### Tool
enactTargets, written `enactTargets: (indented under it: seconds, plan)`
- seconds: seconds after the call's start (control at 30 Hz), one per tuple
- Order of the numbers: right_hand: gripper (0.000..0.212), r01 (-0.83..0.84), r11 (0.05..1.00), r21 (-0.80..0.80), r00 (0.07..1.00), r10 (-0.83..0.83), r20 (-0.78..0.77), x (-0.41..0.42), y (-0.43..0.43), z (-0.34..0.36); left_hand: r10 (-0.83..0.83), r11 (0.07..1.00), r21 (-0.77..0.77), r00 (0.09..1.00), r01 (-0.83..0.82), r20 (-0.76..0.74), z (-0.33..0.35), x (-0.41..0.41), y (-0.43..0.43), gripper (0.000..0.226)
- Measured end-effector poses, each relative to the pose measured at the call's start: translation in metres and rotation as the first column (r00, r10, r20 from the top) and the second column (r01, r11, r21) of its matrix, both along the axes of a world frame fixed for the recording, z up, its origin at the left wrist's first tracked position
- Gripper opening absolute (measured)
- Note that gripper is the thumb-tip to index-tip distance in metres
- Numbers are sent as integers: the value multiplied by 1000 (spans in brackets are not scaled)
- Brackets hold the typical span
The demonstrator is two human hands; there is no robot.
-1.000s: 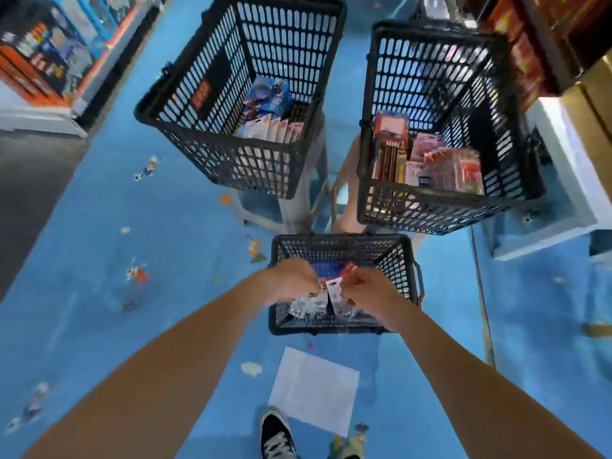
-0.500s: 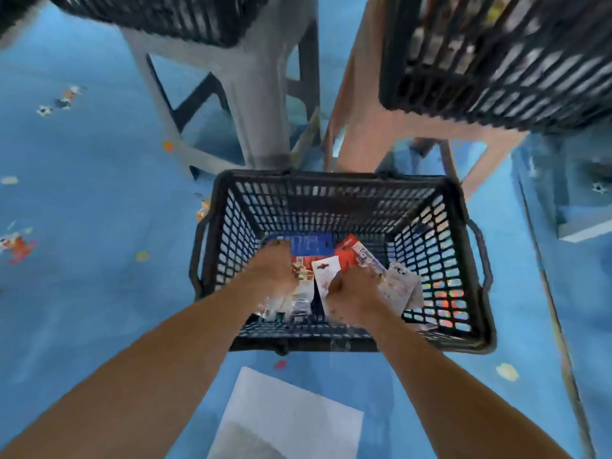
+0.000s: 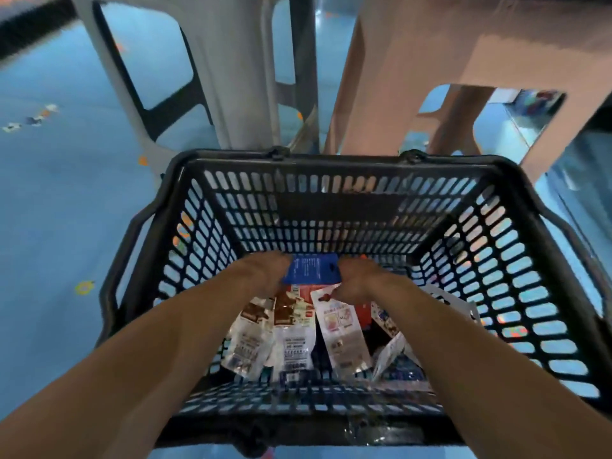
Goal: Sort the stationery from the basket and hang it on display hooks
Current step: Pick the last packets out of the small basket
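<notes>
So compared to half a second back, the view has dropped way closer and the black basket (image 3: 331, 160) now fills most of it; the white paper sheet that was on the floor in front is out of shot. The left hand (image 3: 261, 276) and right hand (image 3: 361, 279) have gone deeper in, and each now has its fingers curled on one side of the blue packet (image 3: 313, 271), which sits up between them near the far wall. Brown-and-white packets (image 3: 293, 326) hang just under the left hand, and a white packet (image 3: 339, 326) has its top tucked under the right one. More packets lie on the basket bottom. It's all on a blue floor (image 3: 66, 226) dotted with sticker scraps (image 3: 82, 288). A grey stool (image 3: 231, 77) and a pink stool (image 3: 430, 61) stand right behind the basket, and the forearms hide its near side.
</notes>
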State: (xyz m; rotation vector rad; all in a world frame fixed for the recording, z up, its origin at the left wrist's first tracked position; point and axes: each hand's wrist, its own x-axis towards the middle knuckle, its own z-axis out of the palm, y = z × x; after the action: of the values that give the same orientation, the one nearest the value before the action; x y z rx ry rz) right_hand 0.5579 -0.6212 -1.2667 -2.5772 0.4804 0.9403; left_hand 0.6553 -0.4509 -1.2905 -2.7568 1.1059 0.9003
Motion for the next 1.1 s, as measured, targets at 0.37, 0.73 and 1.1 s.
enactTargets:
  seconds: [0.37,0.73,1.1]
  plan:
    - [77,3,1000,-20,999,-4,-50,-14,8,30,17,1000,11,992,-19,126,46,-20,12,11]
    - [16,280,928,247,847,-360,391,-39,-15,111,417,810,-343,879,-475,-232,119,-39,46,38]
    - [12,259,344,903,827,-561,-23,-53,4,179,371,599,-490,762,-633,-530,146,-64,54,27]
